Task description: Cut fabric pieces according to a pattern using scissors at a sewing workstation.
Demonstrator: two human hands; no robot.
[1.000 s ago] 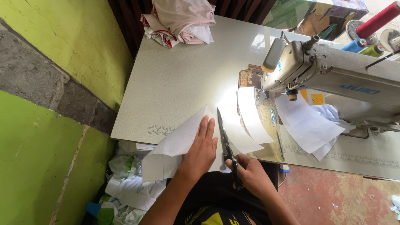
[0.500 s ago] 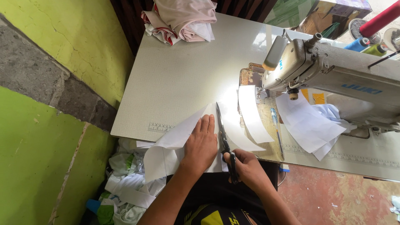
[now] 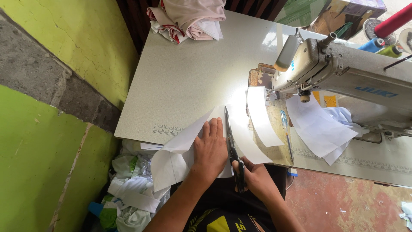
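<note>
Both hands are busy at the near edge of the worktop [image 3: 193, 73]. My left hand [image 3: 210, 148] lies flat, fingers straight and close together, pressing the white cloth [image 3: 180, 148] down so it does not slide. My right hand [image 3: 253, 178] is curled around the black handles of the scissors [image 3: 231, 146], and the blades point away from me along the cloth, right beside my left fingers. Part of the cloth hangs off the edge toward my lap. A bit farther, white cut pieces [image 3: 315, 126] lie by the sewing machine [image 3: 343, 73], close enough to grab. At the far end sits a pile of pink clothes [image 3: 189, 17], out of the way.
</note>
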